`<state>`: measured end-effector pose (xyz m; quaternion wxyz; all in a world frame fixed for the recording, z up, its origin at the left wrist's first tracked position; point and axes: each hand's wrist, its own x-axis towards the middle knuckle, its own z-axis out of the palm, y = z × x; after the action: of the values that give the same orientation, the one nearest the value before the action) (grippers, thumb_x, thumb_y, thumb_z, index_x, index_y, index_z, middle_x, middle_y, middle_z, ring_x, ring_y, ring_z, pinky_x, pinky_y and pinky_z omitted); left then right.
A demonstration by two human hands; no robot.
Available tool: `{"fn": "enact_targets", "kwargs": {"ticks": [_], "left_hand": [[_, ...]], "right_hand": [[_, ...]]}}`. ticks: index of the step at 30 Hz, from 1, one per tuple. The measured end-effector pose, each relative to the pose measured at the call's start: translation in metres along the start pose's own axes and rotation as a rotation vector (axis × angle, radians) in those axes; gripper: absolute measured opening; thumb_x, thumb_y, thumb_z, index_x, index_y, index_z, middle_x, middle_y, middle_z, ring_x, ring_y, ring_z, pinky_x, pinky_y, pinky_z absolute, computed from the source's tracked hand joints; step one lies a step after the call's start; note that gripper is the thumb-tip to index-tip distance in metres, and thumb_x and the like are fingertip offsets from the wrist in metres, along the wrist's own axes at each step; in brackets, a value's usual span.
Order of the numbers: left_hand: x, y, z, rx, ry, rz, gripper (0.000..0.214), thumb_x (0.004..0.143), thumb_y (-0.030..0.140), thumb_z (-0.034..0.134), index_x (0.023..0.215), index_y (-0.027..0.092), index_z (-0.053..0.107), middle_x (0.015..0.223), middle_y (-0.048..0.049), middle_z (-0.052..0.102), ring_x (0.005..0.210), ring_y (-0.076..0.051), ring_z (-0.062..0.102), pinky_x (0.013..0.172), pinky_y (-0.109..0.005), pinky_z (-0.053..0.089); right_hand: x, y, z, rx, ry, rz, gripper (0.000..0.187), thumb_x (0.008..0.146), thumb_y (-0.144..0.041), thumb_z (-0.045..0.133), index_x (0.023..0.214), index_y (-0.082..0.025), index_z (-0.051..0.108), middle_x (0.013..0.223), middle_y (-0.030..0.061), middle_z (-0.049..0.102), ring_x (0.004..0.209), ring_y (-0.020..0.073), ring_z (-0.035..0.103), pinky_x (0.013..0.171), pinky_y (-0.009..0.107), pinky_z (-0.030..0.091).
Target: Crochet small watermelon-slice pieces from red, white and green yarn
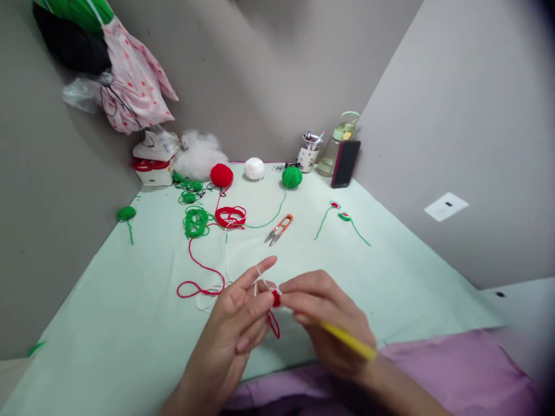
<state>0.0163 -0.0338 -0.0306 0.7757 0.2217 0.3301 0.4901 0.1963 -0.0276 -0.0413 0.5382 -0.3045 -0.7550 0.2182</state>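
Note:
Between the thumb and fingers of my left hand (243,312) is a small red crochet piece (276,298). White yarn (262,278) passes over the raised index finger of that hand. My right hand (333,315) is closed around a crochet hook with a yellow handle (347,340), its tip hidden at the piece. The right fingertips meet the red piece from the right. A loop of red yarn (274,325) hangs below the piece. Loose red yarn (202,289) and white strands lie on the table left of my hands.
Orange thread snips (280,230) lie beyond my hands. Behind are red (221,175), white (254,169) and green yarn balls (292,177), with stuffing (199,155). Two small crocheted pieces (344,216) with green tails lie right. A phone (346,164) leans against a bottle (332,151).

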Motion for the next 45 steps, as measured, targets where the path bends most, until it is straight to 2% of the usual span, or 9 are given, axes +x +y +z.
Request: {"fn": "enact_targets", "kwargs": {"ticks": [4,7,10,22,27,33,36,40,45], "left_hand": [[0.000,0.000,0.004,0.072,0.111,0.094,0.044,0.083,0.026,0.092,0.126,0.026,0.083,0.087,0.0022,0.064,0.049,0.002,0.032,0.048,-0.011,0.029],[-0.002,-0.005,0.006,0.139,0.148,0.152,0.049,0.080,0.030,0.094,0.127,0.029,0.082,0.089,-0.0001,0.068,0.072,-0.009,0.057,0.068,-0.016,0.049],[-0.001,-0.010,0.004,0.169,0.163,0.194,0.050,0.080,0.031,0.094,0.129,0.032,0.081,0.094,-0.0004,0.070,0.089,-0.015,0.063,0.085,-0.023,0.054],[-0.003,-0.005,0.008,0.081,0.099,0.115,0.084,0.081,0.022,0.092,0.157,0.032,0.058,0.082,0.0045,0.067,0.079,-0.013,0.067,0.082,-0.025,0.053],[-0.004,-0.002,0.009,0.127,0.104,0.116,0.081,0.083,0.025,0.090,0.157,0.027,0.058,0.084,0.0025,0.068,0.081,-0.016,0.067,0.086,-0.029,0.052],[-0.003,-0.005,0.002,0.166,0.108,0.148,0.071,0.085,0.027,0.089,0.152,0.030,0.063,0.089,0.0021,0.066,0.080,-0.014,0.062,0.079,-0.025,0.052],[-0.002,-0.009,0.001,0.231,0.158,0.195,0.072,0.086,0.027,0.089,0.153,0.033,0.062,0.090,0.0031,0.065,0.073,-0.010,0.058,0.071,-0.020,0.050],[0.000,-0.013,0.002,0.153,0.156,0.200,0.076,0.084,0.030,0.092,0.153,0.032,0.061,0.087,0.0036,0.064,0.069,-0.008,0.056,0.069,-0.018,0.051],[0.000,-0.003,0.002,-0.028,0.031,0.010,0.065,0.080,0.027,0.095,0.141,0.021,0.072,0.081,0.0052,0.061,0.047,0.003,0.023,0.043,-0.012,0.023]], "right_hand": [[0.009,0.000,-0.002,0.337,0.106,0.249,0.021,0.109,-0.027,0.062,0.110,-0.028,0.083,0.090,0.0056,0.077,0.082,0.0205,0.071,0.074,0.035,0.060],[0.012,0.000,0.003,0.421,0.074,0.306,0.018,0.106,-0.031,0.068,0.106,-0.028,0.086,0.097,0.0074,0.081,0.089,0.0212,0.073,0.077,0.034,0.060],[0.013,-0.001,0.006,0.444,0.097,0.336,0.017,0.105,-0.033,0.070,0.107,-0.029,0.086,0.099,0.0069,0.082,0.082,0.0180,0.072,0.072,0.030,0.059],[0.010,0.005,0.008,0.638,0.167,0.478,0.020,0.100,-0.041,0.075,0.096,-0.024,0.084,0.088,0.0062,0.080,0.069,0.0171,0.069,0.068,0.031,0.059],[0.016,0.005,0.005,0.750,0.161,0.542,0.025,0.100,-0.042,0.074,0.090,-0.021,0.078,0.085,0.0053,0.080,0.063,0.0154,0.070,0.063,0.030,0.060],[0.010,0.002,-0.005,0.581,0.094,0.449,0.023,0.109,-0.037,0.061,0.100,-0.022,0.076,0.092,0.0065,0.080,0.073,0.0179,0.076,0.071,0.033,0.064],[0.006,0.000,-0.009,0.258,-0.004,0.240,0.024,0.112,-0.027,0.053,0.113,-0.026,0.077,0.097,0.0074,0.081,0.083,0.0211,0.077,0.075,0.035,0.064],[0.000,0.001,-0.007,-0.119,-0.170,-0.043,0.027,0.103,-0.021,0.067,0.123,-0.036,0.079,0.105,0.0067,0.083,0.091,0.0248,0.079,0.077,0.036,0.066],[0.000,0.002,-0.003,0.059,0.020,0.072,0.027,0.105,-0.018,0.066,0.124,-0.032,0.080,0.100,0.0071,0.080,0.090,0.0223,0.076,0.080,0.035,0.065]]}}
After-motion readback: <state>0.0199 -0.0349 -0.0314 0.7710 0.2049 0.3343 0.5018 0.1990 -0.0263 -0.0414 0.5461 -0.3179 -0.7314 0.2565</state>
